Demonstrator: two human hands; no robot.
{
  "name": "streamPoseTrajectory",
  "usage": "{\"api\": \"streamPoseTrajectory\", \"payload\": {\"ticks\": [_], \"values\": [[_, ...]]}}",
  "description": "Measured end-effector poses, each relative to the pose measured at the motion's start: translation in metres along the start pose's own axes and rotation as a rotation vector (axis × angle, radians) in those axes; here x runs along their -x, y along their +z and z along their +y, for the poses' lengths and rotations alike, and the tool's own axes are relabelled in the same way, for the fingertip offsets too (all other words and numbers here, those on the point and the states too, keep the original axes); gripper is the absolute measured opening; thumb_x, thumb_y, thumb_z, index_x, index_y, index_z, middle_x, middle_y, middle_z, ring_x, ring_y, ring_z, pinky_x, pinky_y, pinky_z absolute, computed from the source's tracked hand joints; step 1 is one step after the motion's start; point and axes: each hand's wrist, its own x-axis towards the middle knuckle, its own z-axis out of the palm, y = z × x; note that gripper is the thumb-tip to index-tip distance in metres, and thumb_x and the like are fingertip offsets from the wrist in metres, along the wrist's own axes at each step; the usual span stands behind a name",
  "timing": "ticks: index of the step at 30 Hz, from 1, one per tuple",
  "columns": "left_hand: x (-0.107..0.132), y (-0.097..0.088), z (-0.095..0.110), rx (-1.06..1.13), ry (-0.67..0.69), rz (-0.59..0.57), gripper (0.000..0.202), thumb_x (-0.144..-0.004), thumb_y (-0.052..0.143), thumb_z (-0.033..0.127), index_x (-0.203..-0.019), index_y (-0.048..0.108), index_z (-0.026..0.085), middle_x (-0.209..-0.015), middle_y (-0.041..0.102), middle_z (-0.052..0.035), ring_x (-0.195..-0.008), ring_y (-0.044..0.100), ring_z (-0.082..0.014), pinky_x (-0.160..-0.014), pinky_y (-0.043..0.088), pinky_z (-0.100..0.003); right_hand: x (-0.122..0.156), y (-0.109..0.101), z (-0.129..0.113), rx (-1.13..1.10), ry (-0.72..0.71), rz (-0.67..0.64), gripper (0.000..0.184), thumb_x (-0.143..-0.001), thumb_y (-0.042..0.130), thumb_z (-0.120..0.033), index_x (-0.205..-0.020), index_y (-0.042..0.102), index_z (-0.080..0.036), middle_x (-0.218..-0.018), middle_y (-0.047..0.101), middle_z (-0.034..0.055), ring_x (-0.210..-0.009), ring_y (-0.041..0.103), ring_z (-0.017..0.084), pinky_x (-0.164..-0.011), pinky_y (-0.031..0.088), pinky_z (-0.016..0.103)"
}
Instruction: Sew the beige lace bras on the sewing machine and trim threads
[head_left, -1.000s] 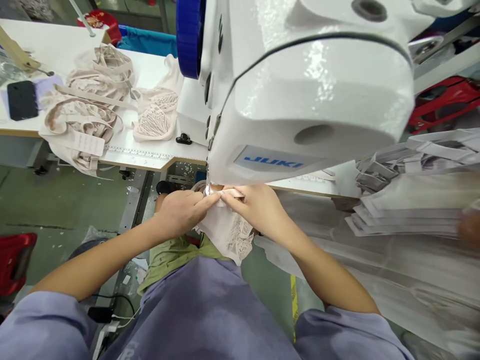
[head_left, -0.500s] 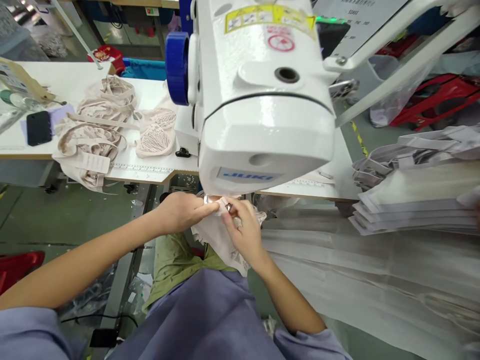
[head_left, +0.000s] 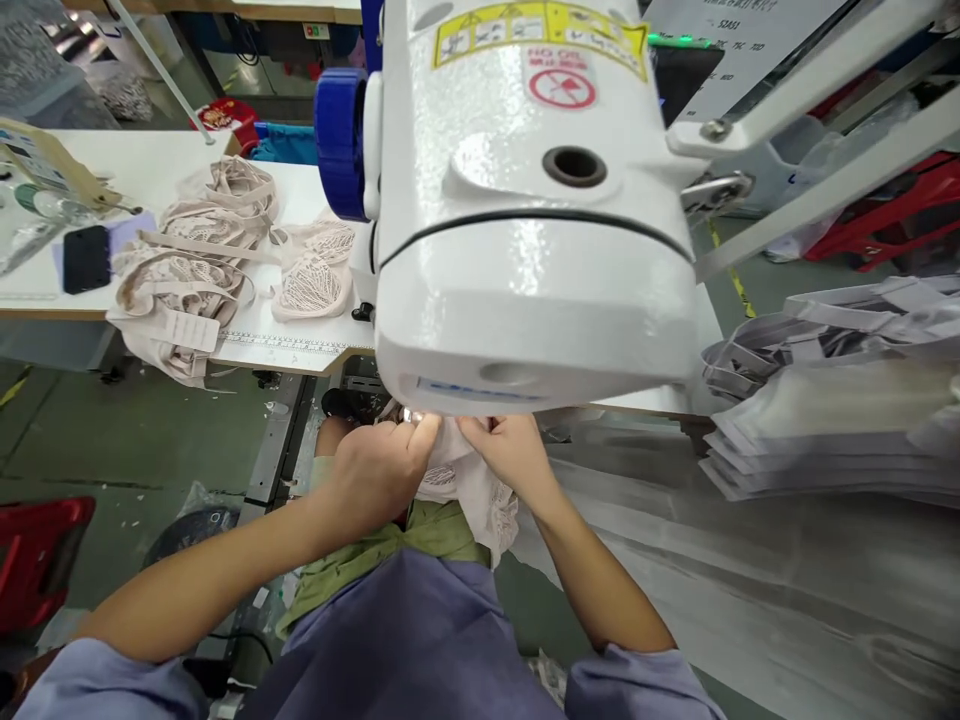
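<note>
A pale beige lace garment piece (head_left: 472, 480) hangs between my hands and drapes down over my lap. My left hand (head_left: 386, 465) is closed on its left side, thumb pointing up toward the sewing machine head. My right hand (head_left: 514, 450) pinches the same cloth a little to the right, with the fingertips curled under. Directly above both hands is the white sewing machine (head_left: 532, 300), whose head hides the needle area and the upper edge of the cloth. A small shiny metal part shows beside my left fingertips.
On the white table (head_left: 292, 345) at left lie a heap of beige garments (head_left: 202, 240), lace cups (head_left: 311, 280) and a black phone (head_left: 86, 260). Stacked pale pieces with straps (head_left: 817, 410) stand at right. A red stool (head_left: 45, 560) is at lower left.
My head view has moved closer to the machine, which looks larger. Both hands have shifted slightly under its head, keeping hold of the cloth, and my right fingers have turned further under.
</note>
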Motion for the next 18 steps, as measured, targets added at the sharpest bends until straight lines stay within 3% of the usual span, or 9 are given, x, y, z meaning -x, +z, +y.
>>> {"api": "streamPoseTrajectory", "payload": {"ticks": [4,9,14,18], "values": [[-0.002,-0.001,0.004,-0.006,-0.022,0.021,0.022,-0.084,0.053,0.008,-0.104,0.059,0.013,-0.063,0.061,-0.0013,-0.05,0.057,-0.0172,-0.045,0.031,-0.03,-0.011,-0.007,0.0,-0.032,0.008,-0.066,0.012,-0.079,0.058,-0.026,-0.071,0.064,-0.019,-0.091,0.067,0.0046,-0.089,0.064,0.022,-0.08,0.053,0.033],[-0.002,-0.002,0.005,-0.017,-0.037,0.032,0.018,-0.082,0.053,0.006,-0.096,0.06,0.014,-0.059,0.057,-0.0004,-0.049,0.055,-0.0173,-0.043,0.031,-0.031,-0.018,-0.011,-0.001,-0.062,-0.002,-0.093,0.011,-0.078,0.06,-0.028,-0.08,0.068,-0.02,-0.098,0.07,0.0058,-0.093,0.066,0.023,-0.083,0.054,0.036],[0.001,0.0,0.005,-0.018,-0.032,-0.008,0.032,-0.081,0.052,0.005,-0.112,0.059,0.011,-0.067,0.065,-0.0029,-0.052,0.059,-0.0171,-0.046,0.036,-0.03,-0.019,-0.011,-0.001,-0.058,0.006,-0.105,0.013,-0.079,0.061,-0.03,-0.074,0.067,-0.019,-0.094,0.069,0.0056,-0.084,0.065,0.021,-0.078,0.054,0.035],[0.001,0.002,0.004,-0.02,-0.043,-0.012,0.03,-0.083,0.053,0.006,-0.112,0.058,0.012,-0.067,0.065,-0.0028,-0.053,0.059,-0.0176,-0.046,0.036,-0.03,-0.02,-0.011,0.002,-0.087,0.013,-0.117,0.007,-0.076,0.061,-0.023,-0.071,0.064,-0.019,-0.092,0.069,0.0043,-0.081,0.064,0.02,-0.077,0.054,0.033]]}}
